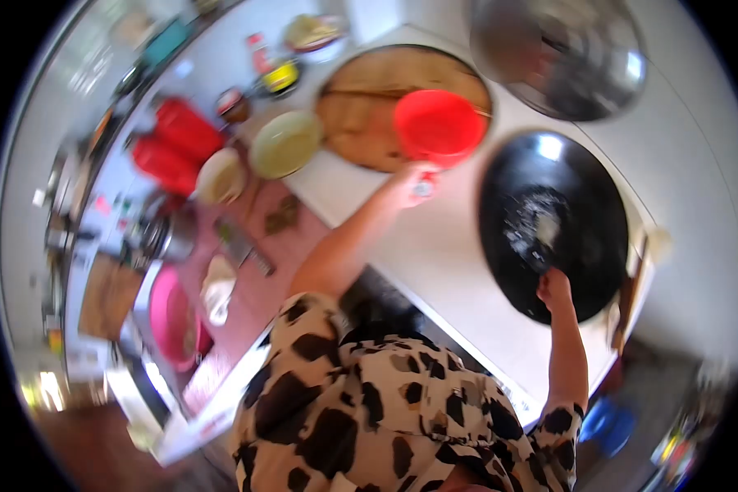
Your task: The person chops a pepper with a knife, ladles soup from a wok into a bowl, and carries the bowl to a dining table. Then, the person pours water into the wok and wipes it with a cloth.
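Observation:
My left hand (pixel 418 185) is closed around the handle of a red plastic dipper (pixel 439 125). The dipper is above the near right part of a round wooden chopping board (pixel 357 107). Over the near side of a large black wok (pixel 586 238), my right hand (pixel 555 287) is closed on what looks like a dark-handled utensil (pixel 535 256). Its far end is blurred among shiny liquid and a pale patch (pixel 548 228) in the wok, so its exact kind cannot be made out.
A large metal lid (pixel 562 49) lies beyond the wok. To the left are a pale green bowl (pixel 287 144), a cream bowl (pixel 220 176), red flasks (pixel 176 139), a cleaver (pixel 248 248), a white cloth (pixel 219 287) and a pink basin (pixel 170 316). Jars stand behind the bowls.

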A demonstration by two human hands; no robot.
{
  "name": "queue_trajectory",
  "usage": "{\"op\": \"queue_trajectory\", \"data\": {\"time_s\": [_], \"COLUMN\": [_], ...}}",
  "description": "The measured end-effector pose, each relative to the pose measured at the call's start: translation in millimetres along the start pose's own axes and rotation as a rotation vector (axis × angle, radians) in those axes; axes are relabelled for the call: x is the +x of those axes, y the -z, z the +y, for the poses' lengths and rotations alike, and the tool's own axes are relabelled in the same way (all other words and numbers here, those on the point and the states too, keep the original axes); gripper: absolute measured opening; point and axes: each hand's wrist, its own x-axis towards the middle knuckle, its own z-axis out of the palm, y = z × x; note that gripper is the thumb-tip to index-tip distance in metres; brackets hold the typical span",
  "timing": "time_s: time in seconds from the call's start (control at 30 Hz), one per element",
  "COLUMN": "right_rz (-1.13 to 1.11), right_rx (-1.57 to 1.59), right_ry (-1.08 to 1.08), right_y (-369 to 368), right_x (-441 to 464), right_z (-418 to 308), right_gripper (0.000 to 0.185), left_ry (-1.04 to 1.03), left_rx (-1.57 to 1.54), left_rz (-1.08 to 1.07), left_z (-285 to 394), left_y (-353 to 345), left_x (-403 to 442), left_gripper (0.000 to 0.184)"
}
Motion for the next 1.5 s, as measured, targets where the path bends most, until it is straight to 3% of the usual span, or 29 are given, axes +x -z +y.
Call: {"op": "queue_trajectory", "data": {"time_s": [0.03,0.07,0.13,0.2,0.27,0.33,0.37,0.43,0.57,0.63,0.67,0.8,0.87,0.9,1.03,1.17,1.27,1.37,1.47,1.5], "right_rz": [-0.021,-0.030,-0.020,-0.093,-0.071,0.079,0.065,0.032,-0.199,-0.296,-0.342,-0.648,-0.747,-0.782,-0.868,-0.829,-0.775,-0.688,-0.692,-0.751], "right_rx": [-0.238,-0.471,-0.858,-1.147,-1.749,-1.572,-1.516,-1.377,-1.224,-1.216,-1.235,-1.147,-1.075,-1.211,-1.248,-1.208,-1.268,-1.406,-1.304,-1.404], "right_ry": [0.020,0.052,0.355,0.535,0.647,0.649,0.825,1.156,1.370,1.451,1.494,1.410,1.144,1.262,1.236,1.171,1.128,0.990,0.839,0.965], "right_y": [-6,-9,2,40,-5,-60,-71,-82,-154,-196,-220,-309,-341,-362,-409,-438,-447,-475,-514,-527], "right_x": [9,18,66,148,97,27,28,20,-56,-97,-118,-178,-200,-223,-254,-270,-282,-313,-330,-325], "right_z": [0,-1,17,35,3,-14,-12,-5,22,46,61,134,177,189,224,248,247,240,244,244], "right_gripper": [0.015,0.014,0.014,0.022,0.033,0.033,0.030,0.028,0.024,0.023,0.023,0.023,0.024,0.024,0.022,0.020,0.020,0.022,0.018,0.018], "left_ry": [-0.018,-0.076,-0.070,-0.125,-0.178,-0.215,-0.227,-0.257,-0.744,-0.825,-0.755,-0.484,-0.422,-0.435,-0.340,0.195,0.275,0.252,0.201,0.189], "left_rx": [-0.005,-0.039,-0.191,-0.304,-0.326,-0.154,-0.027,0.647,0.803,1.007,0.962,0.915,0.923,0.913,0.995,1.250,1.166,1.692,1.940,1.863], "left_rz": [-0.043,-0.074,-0.004,0.219,0.316,0.228,0.155,0.143,0.724,1.115,1.188,1.391,1.439,1.461,1.618,1.316,1.337,1.289,1.217,1.185], "left_z": [4,6,23,17,2,-35,-53,-67,-112,-123,-129,-128,-140,-147,-149,-139,-140,-154,-143,-138], "left_y": [5,15,14,32,68,119,141,165,237,300,323,372,407,433,514,599,665,708,745,755], "left_x": [3,13,-15,-23,-38,-58,-74,-163,-284,-335,-362,-465,-503,-523,-579,-589,-545,-515,-500,-497], "left_gripper": [0.014,0.029,0.053,0.064,0.064,0.050,0.042,0.026,0.016,0.017,0.018,0.021,0.021,0.021,0.021,0.033,0.050,0.066,0.056,0.053]}}
